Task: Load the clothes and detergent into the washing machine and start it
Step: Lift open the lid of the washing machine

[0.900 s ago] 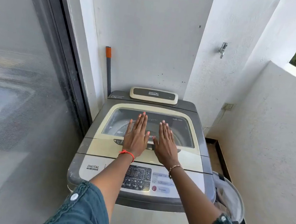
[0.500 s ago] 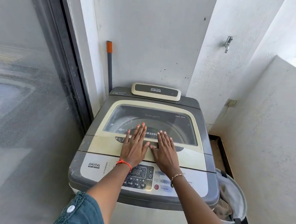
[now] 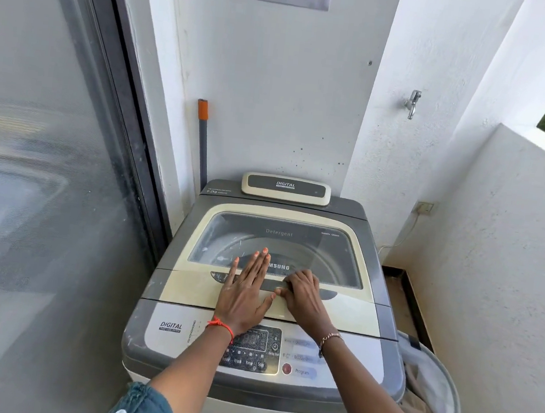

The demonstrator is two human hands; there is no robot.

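A grey and cream top-loading washing machine (image 3: 362,367) stands in front of me with its glass-windowed lid (image 3: 188,290) closed. My left hand (image 3: 243,290) lies flat on the lid, fingers straight and reaching onto the glass. My right hand (image 3: 305,297) rests beside it, fingers curled into the dark lid handle (image 3: 326,293). The control panel (image 3: 301,371) with a red button sits under my wrists. A white laundry basket (image 3: 447,389) stands low at the machine's right side, with brownish clothes (image 3: 415,401) in it. No detergent is in sight.
A glass sliding door (image 3: 48,182) runs along the left. A grey stick with an orange tip (image 3: 201,131) leans in the corner behind the machine. A tap (image 3: 412,103) and a wall socket (image 3: 425,207) are on the right wall, with a low parapet (image 3: 500,264) beside them.
Both hands slid back toward me along the lid. My right hand's fingers went from flat to curled at the lid handle. The camera tilted.
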